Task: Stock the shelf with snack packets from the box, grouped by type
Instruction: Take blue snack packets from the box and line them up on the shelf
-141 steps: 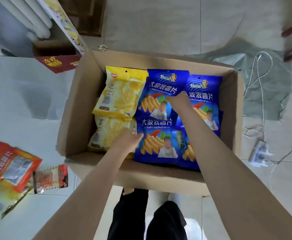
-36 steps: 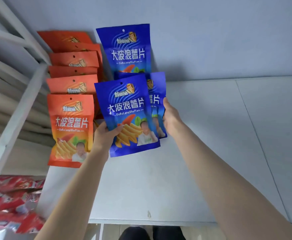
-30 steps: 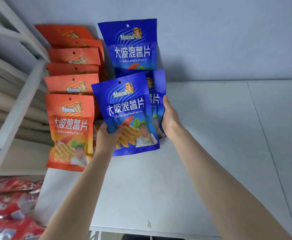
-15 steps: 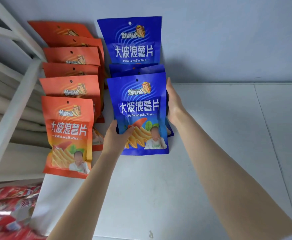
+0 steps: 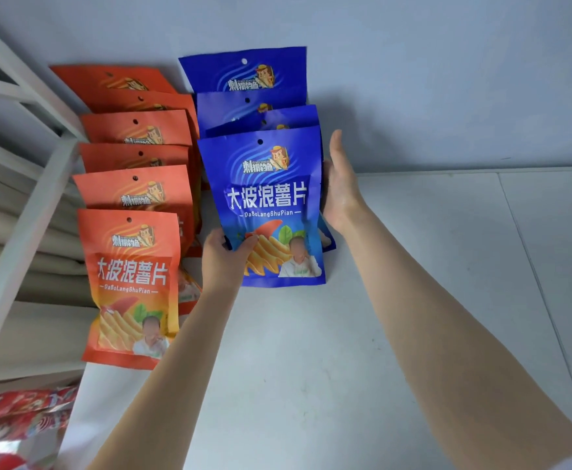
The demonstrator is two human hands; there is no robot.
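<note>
Soft, even light fills the view, tinting the wall (image 5: 447, 79) and the white shelf (image 5: 311, 368) bluish. The front blue packet (image 5: 267, 205) casts only a faint shadow on the wall to its right (no hard edges). Left of that packet the shelf frame (image 5: 23, 232) slants with wide-angle distortion; lower left of it, red packets (image 5: 16, 422) blur and glare.

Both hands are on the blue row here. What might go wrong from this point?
The front blue packet stands with the left hand gripping its lower corner and the right hand flat against the row's side; once released, it may slide forward or topple.
The left forearm passes close beside the front orange packet, which stands near the left edge of the shelf; pulling back may knock it off.
</note>
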